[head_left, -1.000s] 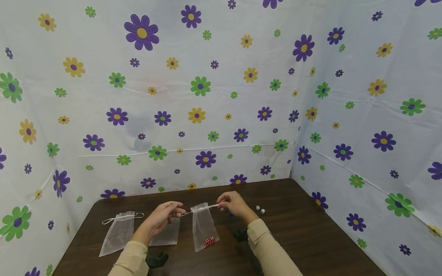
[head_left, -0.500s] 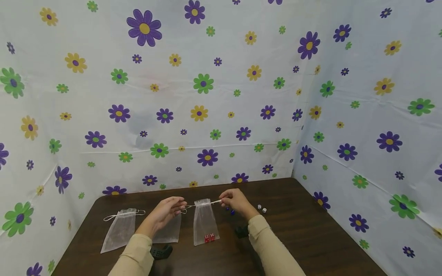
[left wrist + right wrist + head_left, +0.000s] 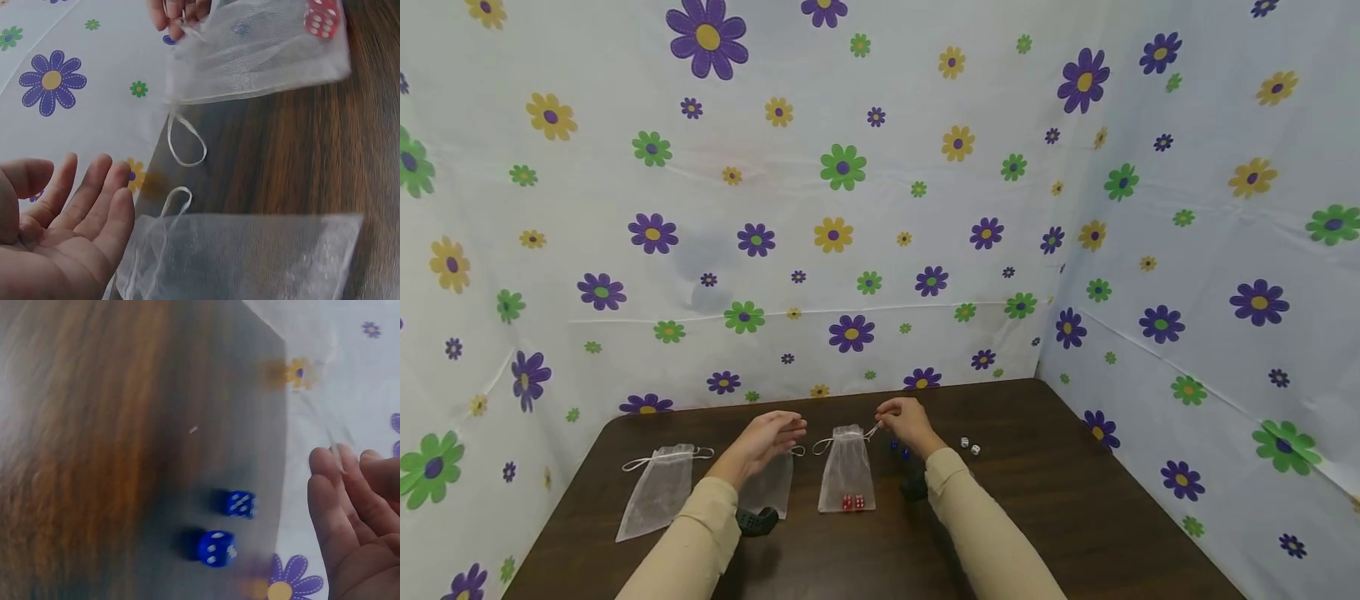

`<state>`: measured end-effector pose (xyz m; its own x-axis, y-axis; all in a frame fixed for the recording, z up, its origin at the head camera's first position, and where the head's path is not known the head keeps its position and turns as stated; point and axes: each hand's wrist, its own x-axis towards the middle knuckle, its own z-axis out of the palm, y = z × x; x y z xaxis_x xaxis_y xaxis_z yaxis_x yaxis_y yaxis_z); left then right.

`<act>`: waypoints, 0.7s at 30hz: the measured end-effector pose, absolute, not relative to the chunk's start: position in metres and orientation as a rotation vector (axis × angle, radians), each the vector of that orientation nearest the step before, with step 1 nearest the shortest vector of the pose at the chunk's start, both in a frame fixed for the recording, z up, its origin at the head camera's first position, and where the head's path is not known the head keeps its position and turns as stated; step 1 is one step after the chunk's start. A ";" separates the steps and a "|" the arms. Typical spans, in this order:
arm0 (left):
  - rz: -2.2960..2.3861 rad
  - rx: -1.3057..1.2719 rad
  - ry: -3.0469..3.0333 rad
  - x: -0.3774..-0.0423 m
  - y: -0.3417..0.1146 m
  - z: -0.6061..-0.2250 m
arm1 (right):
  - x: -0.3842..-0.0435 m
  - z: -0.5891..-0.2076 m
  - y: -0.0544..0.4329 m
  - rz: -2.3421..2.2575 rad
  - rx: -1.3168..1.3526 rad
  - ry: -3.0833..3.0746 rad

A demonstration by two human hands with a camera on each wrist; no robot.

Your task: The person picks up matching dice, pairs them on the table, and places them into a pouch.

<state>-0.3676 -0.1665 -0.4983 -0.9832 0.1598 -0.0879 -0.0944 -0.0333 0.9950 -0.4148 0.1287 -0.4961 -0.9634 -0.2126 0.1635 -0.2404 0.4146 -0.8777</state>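
A sheer white drawstring bag (image 3: 847, 467) with two red dice (image 3: 853, 502) at its bottom lies at the middle of the table, its mouth gathered. My right hand (image 3: 910, 423) pinches the cord at the bag's right side; in the right wrist view this thin cord (image 3: 338, 459) runs to the fingertips. My left hand (image 3: 765, 443) holds nothing, its fingers extended and palm up in the left wrist view. The bag's left cord loop (image 3: 187, 145) lies free between the two. Under the left hand is a second sheer bag (image 3: 269, 256), partly hidden in the head view.
A third sheer bag (image 3: 658, 492) lies at the left. Two blue dice (image 3: 217, 548) are near my right hand, and two white dice (image 3: 970, 446) sit farther right. Flower-printed sheets (image 3: 775, 192) stand behind the dark wooden table (image 3: 1075, 517) and at its sides.
My left hand has let go of the left cord loop and moved away from it. The bag has come down onto the table, while my right hand keeps its cord.
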 end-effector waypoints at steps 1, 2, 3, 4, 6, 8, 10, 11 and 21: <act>2.131 0.053 2.074 -0.367 -0.167 -0.497 | -0.416 -0.497 0.129 1.554 0.442 -2.644; 2.120 0.036 2.100 -0.367 -0.169 -0.496 | -0.416 -0.498 0.128 1.475 0.460 -2.666; 2.101 0.018 2.136 -0.366 -0.170 -0.495 | -0.416 -0.498 0.128 1.385 0.477 -2.685; 2.081 0.004 2.176 -0.366 -0.172 -0.494 | -0.416 -0.498 0.126 1.297 0.504 -2.694; 2.000 -0.010 2.302 -0.364 -0.177 -0.492 | -0.415 -0.497 0.121 1.194 0.552 -2.693; 1.877 -0.003 2.469 -0.363 -0.183 -0.492 | -0.414 -0.494 0.111 1.128 0.605 -2.694; 1.708 0.023 2.673 -0.362 -0.189 -0.493 | -0.413 -0.491 0.099 1.082 0.669 -2.708; 1.620 0.041 2.775 -0.362 -0.192 -0.495 | -0.412 -0.490 0.092 1.066 0.701 -2.722; 1.138 -0.186 3.045 -0.339 -0.212 -0.504 | -0.388 -0.486 0.022 1.197 0.963 -2.969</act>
